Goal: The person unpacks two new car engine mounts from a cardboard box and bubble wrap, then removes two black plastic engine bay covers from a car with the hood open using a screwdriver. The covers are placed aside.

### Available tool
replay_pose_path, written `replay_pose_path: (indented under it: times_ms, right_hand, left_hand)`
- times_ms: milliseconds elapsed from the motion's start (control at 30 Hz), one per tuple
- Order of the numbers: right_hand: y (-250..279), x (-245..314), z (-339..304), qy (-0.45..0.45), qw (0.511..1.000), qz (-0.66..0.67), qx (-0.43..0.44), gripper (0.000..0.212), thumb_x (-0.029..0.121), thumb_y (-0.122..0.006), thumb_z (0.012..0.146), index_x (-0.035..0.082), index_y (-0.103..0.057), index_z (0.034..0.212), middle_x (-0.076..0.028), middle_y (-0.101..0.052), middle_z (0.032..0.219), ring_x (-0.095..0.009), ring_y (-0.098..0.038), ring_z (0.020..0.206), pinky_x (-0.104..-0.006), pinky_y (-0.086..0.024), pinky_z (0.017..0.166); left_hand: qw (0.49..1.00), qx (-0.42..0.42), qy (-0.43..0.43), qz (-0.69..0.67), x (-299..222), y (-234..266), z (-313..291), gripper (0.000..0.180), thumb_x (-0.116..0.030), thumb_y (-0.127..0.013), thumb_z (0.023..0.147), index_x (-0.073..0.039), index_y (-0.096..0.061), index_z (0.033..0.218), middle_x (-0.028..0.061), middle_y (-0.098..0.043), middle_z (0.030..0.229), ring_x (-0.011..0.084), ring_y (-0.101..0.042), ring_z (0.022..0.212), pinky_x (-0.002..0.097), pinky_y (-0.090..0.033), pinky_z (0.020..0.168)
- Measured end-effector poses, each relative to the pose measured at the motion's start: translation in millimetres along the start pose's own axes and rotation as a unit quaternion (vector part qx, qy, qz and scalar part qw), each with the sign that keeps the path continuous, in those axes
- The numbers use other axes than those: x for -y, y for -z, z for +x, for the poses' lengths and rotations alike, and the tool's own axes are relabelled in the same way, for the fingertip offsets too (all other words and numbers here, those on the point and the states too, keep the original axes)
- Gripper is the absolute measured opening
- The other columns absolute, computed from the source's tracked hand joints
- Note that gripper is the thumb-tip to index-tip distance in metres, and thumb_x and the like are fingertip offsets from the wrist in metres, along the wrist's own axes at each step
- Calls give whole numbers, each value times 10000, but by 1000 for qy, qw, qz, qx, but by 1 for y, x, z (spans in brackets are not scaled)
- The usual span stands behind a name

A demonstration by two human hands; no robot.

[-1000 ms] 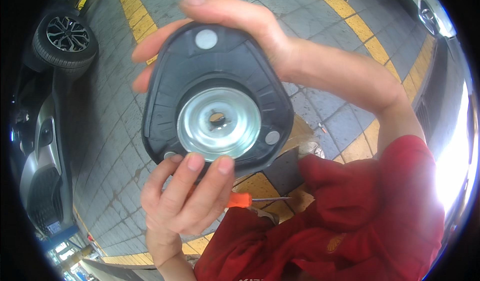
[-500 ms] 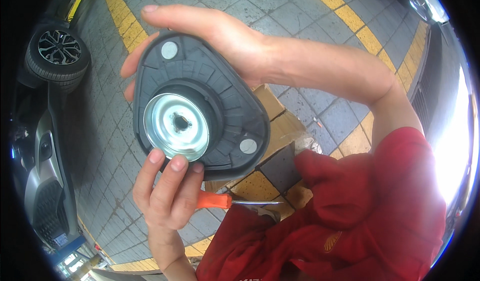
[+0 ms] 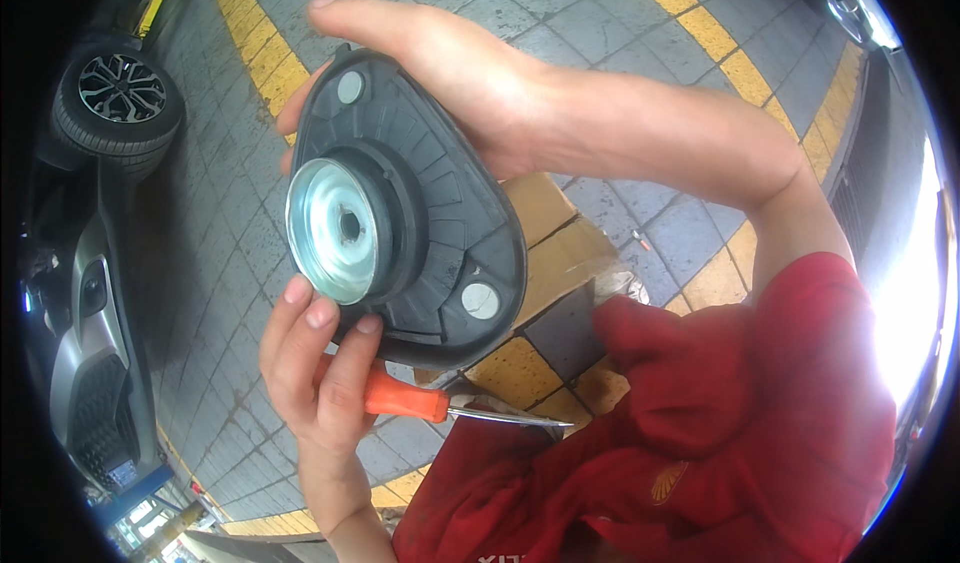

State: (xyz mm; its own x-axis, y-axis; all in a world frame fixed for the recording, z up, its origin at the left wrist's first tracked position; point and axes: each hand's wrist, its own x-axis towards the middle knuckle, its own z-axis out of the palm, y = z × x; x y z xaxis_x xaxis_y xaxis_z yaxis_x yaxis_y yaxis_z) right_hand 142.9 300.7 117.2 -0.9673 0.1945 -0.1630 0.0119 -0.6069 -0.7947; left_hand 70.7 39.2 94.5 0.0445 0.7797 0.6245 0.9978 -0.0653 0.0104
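Held up in front of me is a strut mount [image 3: 455, 263], a rounded black triangle with a shiny metal cup [image 3: 335, 228] in its middle and pale round discs near two corners. It is tilted, the cup facing left. My right hand [image 3: 460, 78] grips it from the upper right, thumb stretched along the top and the other fingers mostly hidden behind. My left hand [image 3: 325, 383] is below, fingertips at the cup's lower rim and the mount's edge. The same hand holds a screwdriver [image 3: 408, 399] with an orange handle, its metal shaft pointing right.
Under the mount, an open cardboard box [image 3: 560, 258] lies on the tiled floor beside a crumpled clear plastic wrapper [image 3: 622, 285]. A wheel [image 3: 122, 93] and a dark car front [image 3: 90, 393] are at left. Another car [image 3: 880, 93] stands at right. Yellow lines cross the floor.
The mount has turned so its cup faces more to the left. My left fingers have shifted slightly left, and the screwdriver's shaft has dipped downward to the right.
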Motion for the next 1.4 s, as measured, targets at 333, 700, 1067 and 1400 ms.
replay_pose_path:
  times_ms: [333, 700, 1067, 1400]
  right_hand:
    - [3, -5, 5, -25, 999, 26, -36, 688, 563, -373, 1153, -32, -700, 1043, -97, -738, 858, -157, -704, 696, -289, -608, 666]
    - [3, 0, 2, -116, 992, 47, -31, 760, 593, -335, 1142, -69, -703, 1216, -205, -767, 1141, -275, -739, 1057, -456, -592, 1019]
    - [5, -3, 3, -81, 996, 37, 9, 780, 652, -349, 1118, -18, -724, 1251, -168, -782, 1144, -250, -748, 1069, -427, -590, 1032]
    - [5, 4, -5, -41, 985, 78, 146, 796, 690, -400, 1111, -10, -660, 1388, -184, -754, 1291, -278, -724, 1182, -432, -568, 1089]
  left_hand:
    - [999, -11, 22, -21, -1, 2, 5, 255, -7, -846, 887, -18, -725, 1112, 151, -652, 1211, 358, -741, 1130, 426, -660, 928]
    - [996, -39, 54, -57, -6, 10, 15, 318, -33, -877, 843, -22, -763, 1139, 117, -648, 1162, 302, -741, 1037, 404, -649, 908]
    - [996, -34, 39, -68, -5, 10, 15, 328, 7, -889, 789, -39, -782, 1096, 102, -647, 1149, 294, -722, 1034, 441, -672, 941]
    - [999, -28, -5, -41, -6, 8, 16, 390, 27, -902, 738, -94, -763, 1081, 73, -620, 1104, 267, -673, 1007, 446, -679, 930]
